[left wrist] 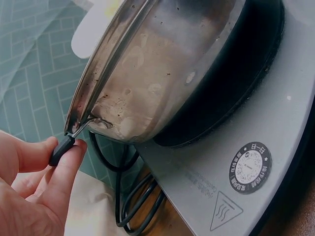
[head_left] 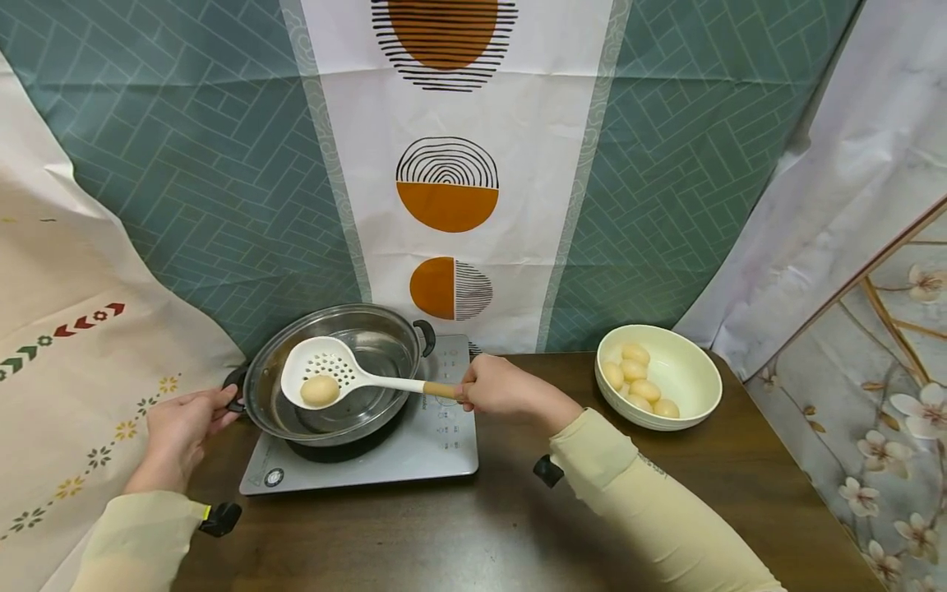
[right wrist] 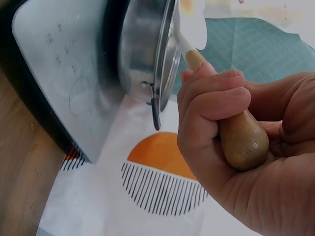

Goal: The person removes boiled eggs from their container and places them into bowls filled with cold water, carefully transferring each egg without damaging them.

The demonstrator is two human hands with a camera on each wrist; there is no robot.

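My left hand [head_left: 181, 427] pinches the black side handle [left wrist: 62, 150] of a steel pot [head_left: 333, 427] between thumb and fingers. With curled fingers my right hand [head_left: 510, 390] grips the wooden handle [right wrist: 243, 142] of a white slotted skimmer [head_left: 385, 381]. The skimmer's bowl is over the pot's opening and carries one pale, round, egg-like piece of food [head_left: 320, 390]. Steel pot and induction cooker [head_left: 436, 460] stand together, the pot on top. Far to the right, a cream bowl [head_left: 688, 378] contains several similar pale pieces [head_left: 644, 390].
Behind the cooker hangs a patterned cloth [head_left: 459, 115] in green and white. A beige cloth [head_left: 89, 345] hangs at the left, beside my left arm. Black cable loops [left wrist: 128, 196] lie by the cooker on the brown table [head_left: 385, 534].
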